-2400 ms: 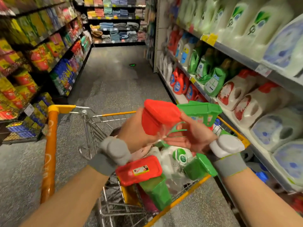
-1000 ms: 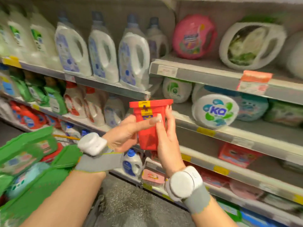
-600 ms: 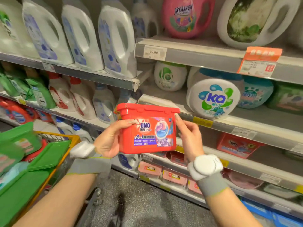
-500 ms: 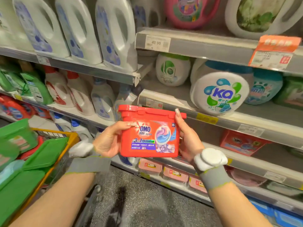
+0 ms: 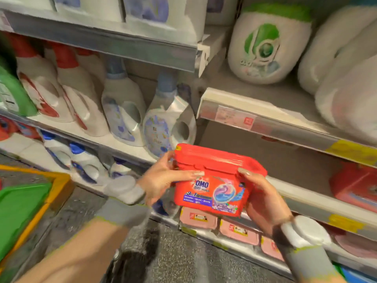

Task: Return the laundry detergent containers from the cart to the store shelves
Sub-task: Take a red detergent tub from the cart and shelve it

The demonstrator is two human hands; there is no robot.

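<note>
Head view: a red OMO tub [image 5: 218, 180] is held level between both hands, in the air in front of the shelves and not yet on one; the left hand [image 5: 163, 176] has its fingers [image 5: 191, 174] clamped on the left end under the lid, and the right hand [image 5: 263, 199] cups the right end, thumb on the front. A matching red tub [image 5: 355, 184] sits on the shelf [image 5: 302, 198] to the right. Risk, as judged: the frame is blurred by motion, so a hurried push could clip the shelf lip or land the tub among the pink packs [image 5: 199, 218] below.

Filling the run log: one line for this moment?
phase: shelving | held: red OMO tub | left hand: gripping | right hand: gripping | placed: no
</note>
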